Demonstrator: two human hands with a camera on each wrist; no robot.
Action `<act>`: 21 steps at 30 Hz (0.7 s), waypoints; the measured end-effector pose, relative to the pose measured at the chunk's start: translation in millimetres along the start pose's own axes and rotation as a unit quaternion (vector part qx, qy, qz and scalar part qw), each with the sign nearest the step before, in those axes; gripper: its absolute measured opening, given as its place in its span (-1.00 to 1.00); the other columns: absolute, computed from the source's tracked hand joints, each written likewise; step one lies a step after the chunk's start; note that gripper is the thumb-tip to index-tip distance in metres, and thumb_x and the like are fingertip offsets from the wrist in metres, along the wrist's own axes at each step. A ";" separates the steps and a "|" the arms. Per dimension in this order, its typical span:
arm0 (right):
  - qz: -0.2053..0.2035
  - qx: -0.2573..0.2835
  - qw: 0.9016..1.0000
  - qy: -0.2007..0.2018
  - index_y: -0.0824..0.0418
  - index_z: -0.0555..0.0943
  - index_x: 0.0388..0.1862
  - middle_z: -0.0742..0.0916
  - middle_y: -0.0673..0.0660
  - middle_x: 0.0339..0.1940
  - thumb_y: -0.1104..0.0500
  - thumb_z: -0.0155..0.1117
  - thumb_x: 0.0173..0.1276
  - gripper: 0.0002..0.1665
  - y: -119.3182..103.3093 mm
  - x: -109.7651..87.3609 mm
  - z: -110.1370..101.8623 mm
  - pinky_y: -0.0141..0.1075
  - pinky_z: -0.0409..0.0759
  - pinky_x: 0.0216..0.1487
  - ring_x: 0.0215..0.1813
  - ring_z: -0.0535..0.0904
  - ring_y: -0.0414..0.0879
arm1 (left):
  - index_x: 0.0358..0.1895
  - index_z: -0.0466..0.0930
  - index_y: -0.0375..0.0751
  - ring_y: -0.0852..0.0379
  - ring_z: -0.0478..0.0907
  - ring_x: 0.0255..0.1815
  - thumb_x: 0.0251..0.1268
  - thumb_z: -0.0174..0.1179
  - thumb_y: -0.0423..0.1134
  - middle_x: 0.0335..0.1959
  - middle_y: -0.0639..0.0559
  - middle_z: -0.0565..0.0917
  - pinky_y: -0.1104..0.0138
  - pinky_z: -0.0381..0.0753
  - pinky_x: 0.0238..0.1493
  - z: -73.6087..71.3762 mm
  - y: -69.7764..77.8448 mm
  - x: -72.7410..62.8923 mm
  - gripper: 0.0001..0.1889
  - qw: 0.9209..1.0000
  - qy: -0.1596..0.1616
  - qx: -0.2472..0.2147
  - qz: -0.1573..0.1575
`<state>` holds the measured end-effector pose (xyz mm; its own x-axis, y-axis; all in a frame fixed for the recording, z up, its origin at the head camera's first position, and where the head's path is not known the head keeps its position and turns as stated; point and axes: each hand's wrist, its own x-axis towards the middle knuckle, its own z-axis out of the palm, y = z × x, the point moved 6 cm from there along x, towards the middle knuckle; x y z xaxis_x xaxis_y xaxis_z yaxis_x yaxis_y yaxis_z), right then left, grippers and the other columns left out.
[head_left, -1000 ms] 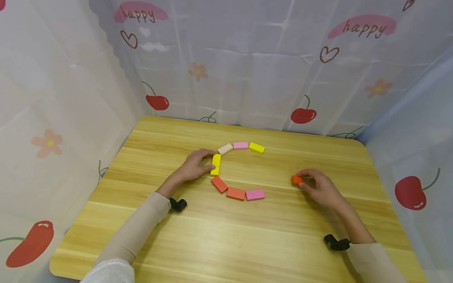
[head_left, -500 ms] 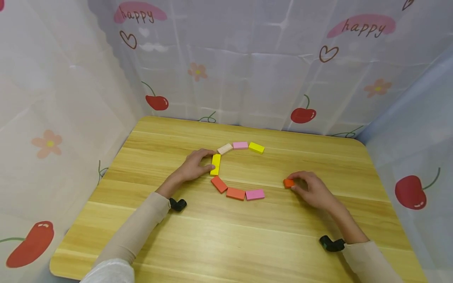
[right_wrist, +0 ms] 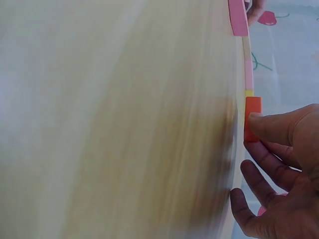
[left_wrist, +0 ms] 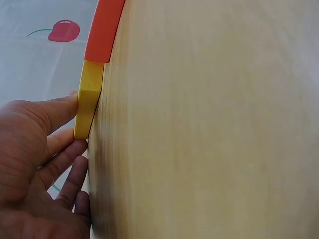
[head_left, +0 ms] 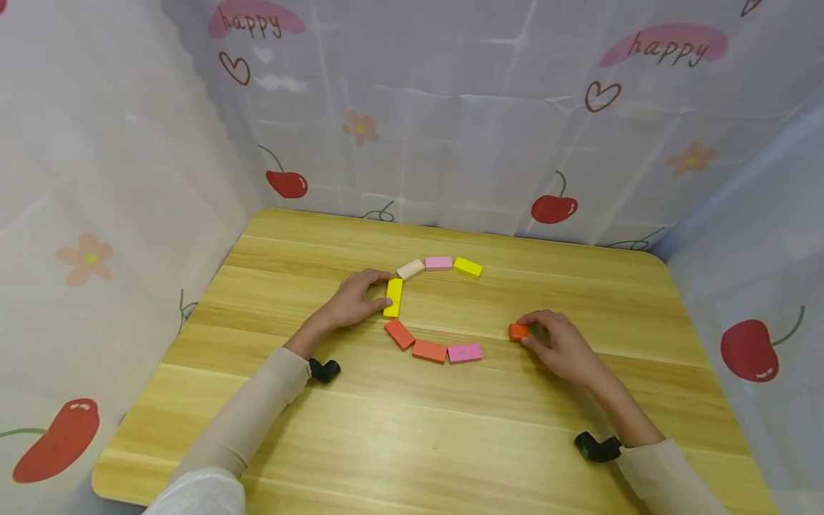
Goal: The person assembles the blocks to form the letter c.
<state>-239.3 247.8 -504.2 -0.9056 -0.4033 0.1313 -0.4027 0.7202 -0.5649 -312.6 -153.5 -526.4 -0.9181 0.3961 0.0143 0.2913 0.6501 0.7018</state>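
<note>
My left hand (head_left: 352, 299) pinches a yellow block (head_left: 393, 297) lying on the wooden table, thumb on its near part and a finger at its far end. In the left wrist view the yellow block (left_wrist: 89, 92) sits end to end with a red-orange block (left_wrist: 103, 32). Off to the right, my right hand (head_left: 561, 347) pinches an orange block (head_left: 518, 332) between thumb and fingers. The right wrist view has the thumb across this orange block (right_wrist: 253, 107); whether it touches the table is hard to tell.
Several blocks form a curve opening to the right. Its upper arm has a pale wooden block (head_left: 410, 270), a pink block (head_left: 438, 263) and a yellow one; the lower has two red-orange blocks and a pink block (head_left: 465, 353). Curtains surround the table (head_left: 386, 443).
My right hand has carried the orange block leftward, closer to the curve's open side. My left hand has stayed at the yellow block, and the laid blocks have not moved.
</note>
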 end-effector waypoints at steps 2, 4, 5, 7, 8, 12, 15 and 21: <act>0.006 0.001 1.000 -0.001 0.32 0.67 0.19 0.79 0.30 0.15 0.29 0.41 0.51 -0.67 -1.5 -0.3 1.0 0.25 0.52 0.35 0.26 0.64 0.29 | 0.55 0.48 -0.02 -0.19 0.38 0.57 0.56 0.33 -0.03 0.54 -0.08 0.53 -0.20 0.16 0.62 0.2 0.3 0.6 -0.41 1.000 -0.001 0.001 0.001; 0.015 0.002 1.000 -0.003 0.33 0.66 0.21 0.78 0.32 0.16 0.29 0.40 0.52 -0.67 -2.6 -0.6 2.2 0.26 0.53 0.36 0.27 0.64 0.30 | 0.55 0.48 -0.02 -0.19 0.38 0.57 0.56 0.33 -0.03 0.54 -0.09 0.53 -0.20 0.17 0.62 0.1 0.6 0.9 -0.41 1.000 -0.001 0.002 0.001; 0.019 0.001 1.000 -0.002 0.33 0.66 0.21 0.77 0.32 0.16 0.29 0.40 0.53 -0.67 -3.0 -0.8 2.7 0.26 0.54 0.35 0.27 0.64 0.30 | 0.55 0.48 -0.02 -0.19 0.38 0.57 0.56 0.33 -0.03 0.54 -0.08 0.53 -0.20 0.16 0.62 0.1 0.8 1.0 -0.42 1.000 -0.002 0.002 0.001; 0.026 -0.002 1.000 0.001 0.33 0.65 0.22 0.77 0.33 0.16 0.28 0.40 0.53 -0.66 -3.9 -1.6 3.1 0.26 0.54 0.35 0.27 0.63 0.30 | 0.55 0.48 -0.02 -0.20 0.38 0.58 0.56 0.33 -0.04 0.55 -0.09 0.52 -0.20 0.16 0.63 0.1 0.9 0.9 -0.41 1.000 -0.001 0.002 0.002; 0.029 -0.004 1.000 0.003 0.34 0.64 0.22 0.77 0.33 0.16 0.27 0.39 0.54 -0.66 -4.7 -1.9 3.3 0.25 0.54 0.34 0.27 0.62 0.30 | 0.56 0.48 -0.03 -0.20 0.38 0.58 0.55 0.33 -0.04 0.55 -0.09 0.52 -0.20 0.16 0.63 0.1 0.9 0.6 -0.41 1.000 -0.001 0.001 0.002; 0.037 -0.007 0.999 0.010 0.35 0.63 0.23 0.76 0.34 0.15 0.26 0.39 0.54 -0.65 -9.1 -3.1 4.3 0.25 0.53 0.31 0.26 0.61 0.31 | 0.56 0.47 -0.02 -0.19 0.38 0.59 0.56 0.33 -0.04 0.55 -0.09 0.52 -0.20 0.15 0.64 0.9 -0.3 0.0 -0.40 1.000 -0.001 0.003 0.000; 0.043 -0.005 0.999 0.013 0.36 0.63 0.23 0.77 0.35 0.13 0.26 0.40 0.54 -0.64 -13.0 -4.1 5.8 0.23 0.53 0.28 0.24 0.60 0.32 | 0.56 0.47 -0.03 -0.20 0.38 0.59 0.56 0.33 -0.04 0.55 -0.09 0.52 -0.20 0.15 0.64 1.0 -0.9 -0.9 -0.40 1.000 0.000 0.003 -0.002; 0.068 -0.004 0.997 0.018 0.34 0.63 0.24 0.77 0.31 0.12 0.26 0.41 0.53 -0.63 -18.4 -8.6 9.6 0.12 0.55 0.20 0.18 0.59 0.23 | 0.56 0.47 -0.03 -0.21 0.37 0.59 0.56 0.33 -0.04 0.54 -0.09 0.53 -0.22 0.14 0.63 -0.2 1.1 -1.3 -0.41 1.000 -0.001 0.000 0.004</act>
<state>-222.8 232.7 -502.7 -0.9563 -0.2805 0.0826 -0.2759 0.7722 -0.5723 -311.2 -153.4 -525.5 -0.9150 0.4030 0.0185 0.2991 0.6468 0.7016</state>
